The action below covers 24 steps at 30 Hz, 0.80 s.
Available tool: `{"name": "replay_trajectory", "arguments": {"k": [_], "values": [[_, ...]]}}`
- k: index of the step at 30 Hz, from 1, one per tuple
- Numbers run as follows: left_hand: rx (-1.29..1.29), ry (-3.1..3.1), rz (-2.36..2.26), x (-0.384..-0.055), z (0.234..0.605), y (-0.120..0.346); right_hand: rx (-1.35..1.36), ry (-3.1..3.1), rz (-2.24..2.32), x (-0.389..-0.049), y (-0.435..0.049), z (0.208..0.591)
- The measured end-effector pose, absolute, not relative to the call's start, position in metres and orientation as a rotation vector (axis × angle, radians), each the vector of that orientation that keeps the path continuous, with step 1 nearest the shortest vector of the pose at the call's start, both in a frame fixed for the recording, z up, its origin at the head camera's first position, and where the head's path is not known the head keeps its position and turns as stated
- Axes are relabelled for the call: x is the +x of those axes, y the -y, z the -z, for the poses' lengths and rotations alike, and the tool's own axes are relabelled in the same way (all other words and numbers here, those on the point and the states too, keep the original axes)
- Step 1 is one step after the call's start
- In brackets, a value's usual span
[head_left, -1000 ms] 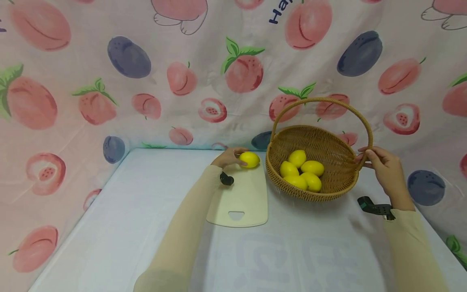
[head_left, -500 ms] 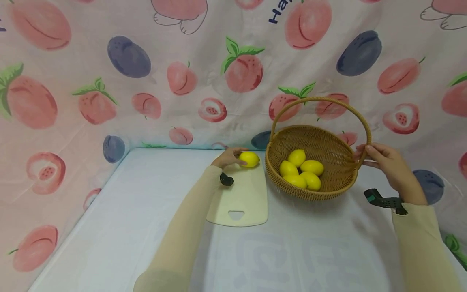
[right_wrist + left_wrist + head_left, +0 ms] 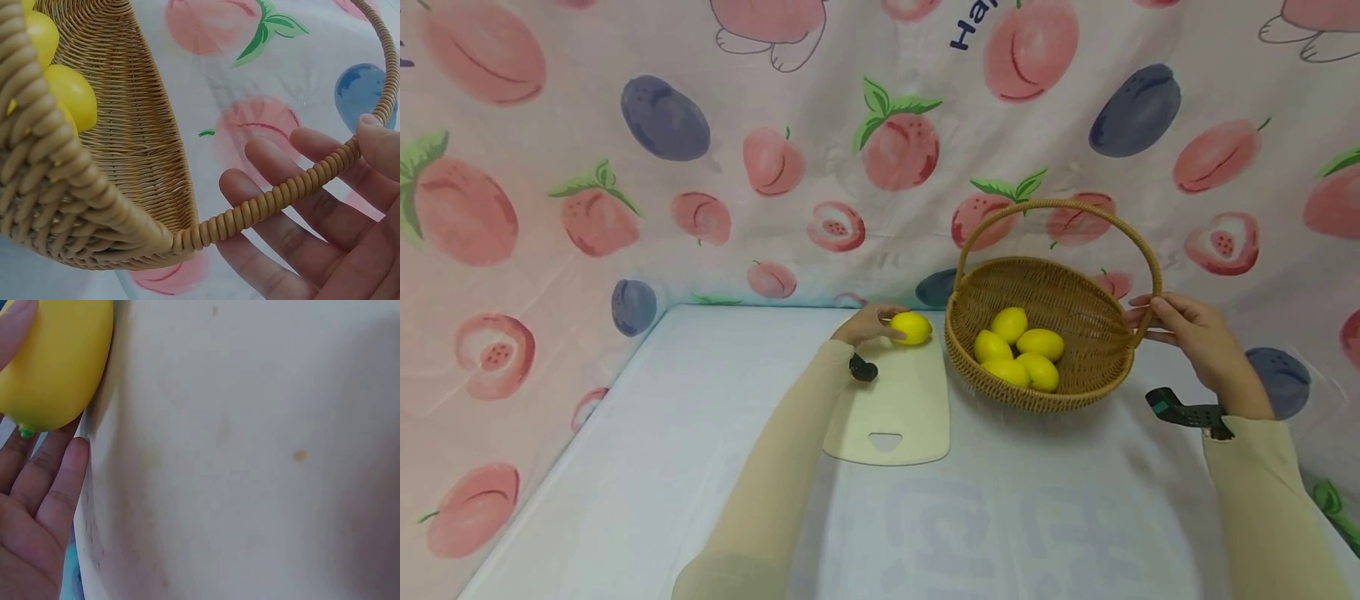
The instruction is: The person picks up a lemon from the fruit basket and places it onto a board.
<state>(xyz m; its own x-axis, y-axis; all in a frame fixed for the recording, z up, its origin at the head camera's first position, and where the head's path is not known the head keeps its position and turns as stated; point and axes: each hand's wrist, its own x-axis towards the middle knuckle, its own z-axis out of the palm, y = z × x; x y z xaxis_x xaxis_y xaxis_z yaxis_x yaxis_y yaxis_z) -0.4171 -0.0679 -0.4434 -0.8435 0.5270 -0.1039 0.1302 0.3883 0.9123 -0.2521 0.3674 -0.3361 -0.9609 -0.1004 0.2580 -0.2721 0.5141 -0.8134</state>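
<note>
My left hand (image 3: 863,325) holds a yellow lemon (image 3: 912,328) at the far end of a cream cutting board (image 3: 898,417). In the left wrist view, the thumb lies on one side of the lemon (image 3: 59,362) and the fingers reach behind and below its green-tipped end. To the right stands a wicker basket (image 3: 1078,304) with several lemons (image 3: 1040,344) in its left part. At the right foot of the basket's arched handle, my right hand (image 3: 1213,346) pinches it. The right wrist view shows the thumb against the handle (image 3: 275,200), with the fingers spread behind it.
A white cloth (image 3: 1037,517) covers the table under the board and basket. Behind them hangs a fruit-printed curtain (image 3: 925,233), close to the basket's back. The board's slot (image 3: 885,442) faces the near side.
My right hand and wrist have shifted right and slightly up at the handle, with the fingers straighter. The basket has barely moved. My left hand stays on the lemon.
</note>
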Motion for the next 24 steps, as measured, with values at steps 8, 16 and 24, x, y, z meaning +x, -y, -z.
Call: {"name": "replay_trajectory", "arguments": {"k": [8,16,24], "values": [[0.567,-2.291,-1.449,-0.4179,0.4461,0.0688,0.331,2.556,-1.446,-0.2511,-0.3661,0.3353],[0.536,-2.298,-1.469,-0.4141,0.4459,0.0685,0.343,2.562,-1.448,-0.2496,-0.3653,0.3347],[0.546,-2.289,-1.482,-0.4144,0.4443,0.0718,0.331,2.585,-1.434,-0.2502,-0.3653,0.3351]]}}
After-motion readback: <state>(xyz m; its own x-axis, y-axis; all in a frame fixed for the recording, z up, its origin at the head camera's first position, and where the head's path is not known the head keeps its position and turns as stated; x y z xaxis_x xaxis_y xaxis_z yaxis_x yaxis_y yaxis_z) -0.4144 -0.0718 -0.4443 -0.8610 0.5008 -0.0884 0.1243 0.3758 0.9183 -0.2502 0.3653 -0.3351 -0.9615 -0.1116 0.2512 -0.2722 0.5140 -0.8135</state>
